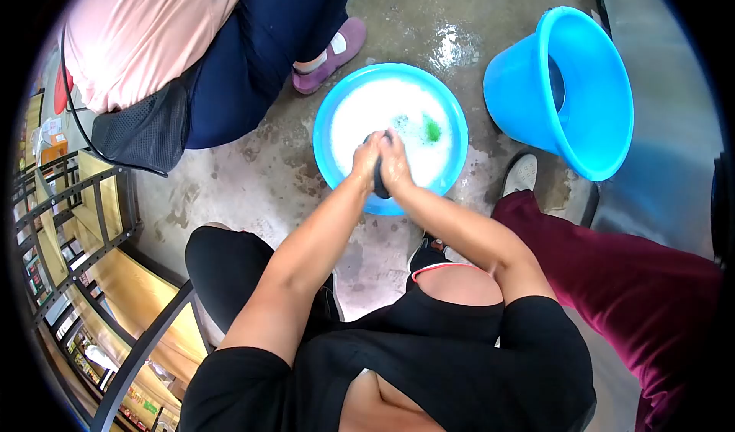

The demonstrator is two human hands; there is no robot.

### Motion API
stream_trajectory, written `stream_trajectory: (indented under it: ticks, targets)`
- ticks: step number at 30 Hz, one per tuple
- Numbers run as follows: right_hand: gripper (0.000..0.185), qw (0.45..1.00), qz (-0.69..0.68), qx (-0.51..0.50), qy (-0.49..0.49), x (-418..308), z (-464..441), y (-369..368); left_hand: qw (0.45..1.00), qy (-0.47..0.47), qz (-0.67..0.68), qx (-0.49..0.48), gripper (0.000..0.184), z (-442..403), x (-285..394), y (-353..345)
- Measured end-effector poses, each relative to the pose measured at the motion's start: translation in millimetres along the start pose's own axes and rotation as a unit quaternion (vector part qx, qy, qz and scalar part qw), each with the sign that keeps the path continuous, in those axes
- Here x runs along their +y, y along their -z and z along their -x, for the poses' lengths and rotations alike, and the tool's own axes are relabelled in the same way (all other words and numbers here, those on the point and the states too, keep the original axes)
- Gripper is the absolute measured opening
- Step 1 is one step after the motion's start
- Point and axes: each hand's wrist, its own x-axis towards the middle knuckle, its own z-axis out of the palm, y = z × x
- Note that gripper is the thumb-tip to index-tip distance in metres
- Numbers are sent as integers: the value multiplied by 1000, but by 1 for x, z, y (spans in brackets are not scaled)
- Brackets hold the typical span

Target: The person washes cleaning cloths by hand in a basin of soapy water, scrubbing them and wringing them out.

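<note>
My left hand (365, 157) and my right hand (394, 161) are close together over a round blue basin (325, 156). Both are closed around a dark, soft-looking item (380, 184) pressed between them. Its lower end shows between my wrists; I cannot make out its exact kind. White suds (358, 110) fill most of the basin. Just beyond my right hand, a bright green thing (433, 130) lies in the foam, too small to identify. My fingertips are partly hidden.
A blue bucket (509, 88) lies tilted at the right. A seated person in dark trousers (253, 57) is at the upper left, and a maroon-trousered leg (589, 264) stands at the right. Metal-framed shelving (145, 302) lines the left. The concrete floor (253, 176) is wet.
</note>
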Motion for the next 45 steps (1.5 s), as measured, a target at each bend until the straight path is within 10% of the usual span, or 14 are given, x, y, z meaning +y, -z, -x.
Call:
stream_trajectory:
  ticks: [2, 6, 9, 15, 17, 19, 21, 27, 29, 30, 33, 39, 42, 45]
  targets:
    - [49, 953, 189, 74, 225, 24, 25, -12, 999, 27, -28, 28, 35, 17, 23, -5]
    - [34, 991, 54, -120, 25, 22, -41, 38, 999, 8, 48, 20, 37, 19, 4, -8]
    - [40, 966, 242, -42, 79, 11, -38, 58, 977, -54, 205, -15, 37, -24, -24, 38]
    - [63, 832, 468, -178, 240, 20, -2, 54, 991, -44, -42, 122, 76, -1, -23, 33]
    - [68, 797, 451, -401, -14, 30, -37, 54, 990, -53, -59, 114, 78, 13, -22, 23]
    - [46, 837, 444, -319, -28, 23, -35, 54, 993, -18, -28, 111, 80, 38, -3, 4]
    - [32, 914, 302, -154, 224, 12, -35, 55, 996, 19, 42, 72, 79, 47, 14, -5]
    - [44, 899, 108, -299, 301, -49, -3, 61, 992, -9, 117, -41, 32, -5, -14, 37]
    - [49, 976, 22, -188, 107, -19, -27, 56, 989, 37, 141, -22, 31, 15, -5, 19]
    - [50, 911, -307, -251, -115, -21, -27, 54, 986, 72, 141, -42, 30, 33, 5, 9]
    - [47, 827, -436, -290, -204, -14, -37, 62, 978, 106, 138, -119, 31, 52, 13, -3]
    - [33, 944, -278, -155, -87, -34, -28, 47, 933, 168, 291, -131, 49, 74, 30, -18]
    - [24, 954, 90, -69, 278, -51, 13, 33, 932, 160, 308, -105, 43, 24, 17, 1]
    - [24, 974, 68, -69, 205, -25, 1, 28, 923, 100, 329, -172, 24, -9, -11, 13]
